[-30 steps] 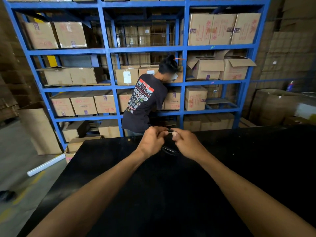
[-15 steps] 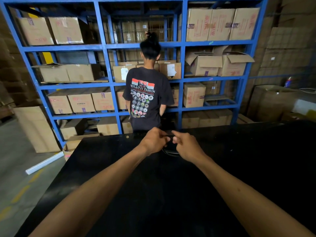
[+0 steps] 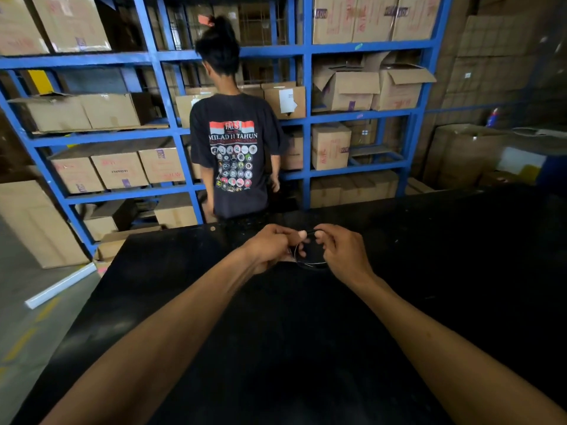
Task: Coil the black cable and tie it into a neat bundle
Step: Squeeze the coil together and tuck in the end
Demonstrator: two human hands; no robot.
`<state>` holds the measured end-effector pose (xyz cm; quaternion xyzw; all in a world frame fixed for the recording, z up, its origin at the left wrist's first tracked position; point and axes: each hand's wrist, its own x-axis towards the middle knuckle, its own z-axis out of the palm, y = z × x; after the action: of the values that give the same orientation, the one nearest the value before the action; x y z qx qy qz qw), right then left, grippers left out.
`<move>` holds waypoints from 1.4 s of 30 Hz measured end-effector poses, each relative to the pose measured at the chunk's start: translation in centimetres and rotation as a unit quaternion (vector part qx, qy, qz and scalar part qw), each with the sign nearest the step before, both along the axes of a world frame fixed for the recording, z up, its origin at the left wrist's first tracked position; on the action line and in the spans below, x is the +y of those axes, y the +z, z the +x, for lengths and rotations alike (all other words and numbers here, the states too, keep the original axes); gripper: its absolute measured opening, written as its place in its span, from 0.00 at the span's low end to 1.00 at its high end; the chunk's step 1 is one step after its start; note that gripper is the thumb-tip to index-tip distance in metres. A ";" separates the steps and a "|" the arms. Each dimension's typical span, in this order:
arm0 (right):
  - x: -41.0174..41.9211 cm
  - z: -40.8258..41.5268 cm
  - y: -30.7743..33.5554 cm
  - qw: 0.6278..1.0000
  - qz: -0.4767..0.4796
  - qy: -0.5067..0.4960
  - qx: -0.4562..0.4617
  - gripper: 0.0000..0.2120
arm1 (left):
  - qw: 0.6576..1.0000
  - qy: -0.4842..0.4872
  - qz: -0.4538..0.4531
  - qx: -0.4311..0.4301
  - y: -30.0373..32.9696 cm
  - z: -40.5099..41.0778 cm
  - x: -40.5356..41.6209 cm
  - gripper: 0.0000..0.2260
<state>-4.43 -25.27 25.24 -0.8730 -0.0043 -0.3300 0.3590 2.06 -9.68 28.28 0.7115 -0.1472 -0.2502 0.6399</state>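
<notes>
Both hands, left [image 3: 270,246] and right [image 3: 343,253], pinch the coiled cable [image 3: 310,262] over the far table [image 3: 276,348]; a slack pinch could let loops spring apart

Glossy black cable [image 3: 310,264], matt black tabletop [image 3: 276,348]

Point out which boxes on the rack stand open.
The two boxes right of the person, second shelf: their flaps stick up; the others look closed.

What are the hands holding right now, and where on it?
Both hands, left and right, pinch the coiled black cable at the top of its loop, over the table.
</notes>
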 end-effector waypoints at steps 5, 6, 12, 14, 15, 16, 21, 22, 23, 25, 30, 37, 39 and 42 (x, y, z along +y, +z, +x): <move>-1.2 -1.2 -1.4 0.998 0.059 -0.013 0.017 0.09 | 0.996 -0.044 0.056 0.059 -0.1 0.5 -0.9 0.05; -1.6 -1.4 -1.7 0.997 0.073 -0.019 0.027 0.10 | 0.997 -0.027 0.058 0.048 -0.5 0.4 -1.5 0.05; -4.4 -1.8 -4.1 0.982 0.159 -0.044 0.090 0.10 | 0.994 0.053 0.092 -0.031 -3.7 -1.0 -5.9 0.09; -5.2 -1.9 -4.9 0.969 0.219 -0.038 0.111 0.09 | 0.988 0.047 0.116 -0.086 -4.6 -1.3 -6.7 0.11; -5.8 -1.9 -5.3 0.959 0.253 -0.032 0.128 0.08 | 0.985 0.035 0.132 -0.110 -5.0 -1.4 -7.1 0.11; -6.3 -2.0 -5.6 0.947 0.283 -0.025 0.152 0.08 | 0.980 0.024 0.149 -0.126 -5.5 -1.5 -7.4 0.11; -9.4 -2.7 -7.0 0.889 0.371 0.005 0.267 0.12 | 0.979 0.021 0.176 -0.099 -8.8 -2.2 -9.1 0.14; -10.1 -2.9 -7.3 0.882 0.378 0.011 0.283 0.11 | 0.979 0.021 0.179 -0.099 -9.6 -2.5 -9.6 0.14; -10.7 -3.1 -7.8 0.876 0.378 0.018 0.297 0.10 | 0.978 0.019 0.181 -0.099 -10.4 -2.8 -10.1 0.14; -12.0 -3.6 -8.8 0.874 0.364 0.027 0.319 0.08 | 0.979 0.017 0.181 -0.093 -11.8 -3.5 -11.1 0.15; -14.5 -4.4 -12.6 0.871 0.325 0.032 0.367 0.09 | 0.979 0.003 0.192 -0.072 -15.2 -5.0 -13.4 0.14; -16.8 -6.7 -16.5 0.852 0.312 0.034 0.419 0.14 | 0.971 0.006 0.231 -0.067 -19.6 -7.6 -15.2 0.15; -17.8 -7.2 -17.3 0.855 0.284 0.013 0.434 0.16 | 0.967 0.016 0.245 -0.064 -20.6 -8.1 -15.6 0.11; -20.0 -8.4 -18.8 0.858 0.107 -0.029 0.502 0.18 | 0.963 0.014 0.261 -0.060 -21.9 -8.7 -16.1 0.10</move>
<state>-12.85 -45.22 6.42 -0.8762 0.2371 0.1442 0.3939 -6.60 -25.74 6.39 0.8695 -0.1050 -0.2273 0.4257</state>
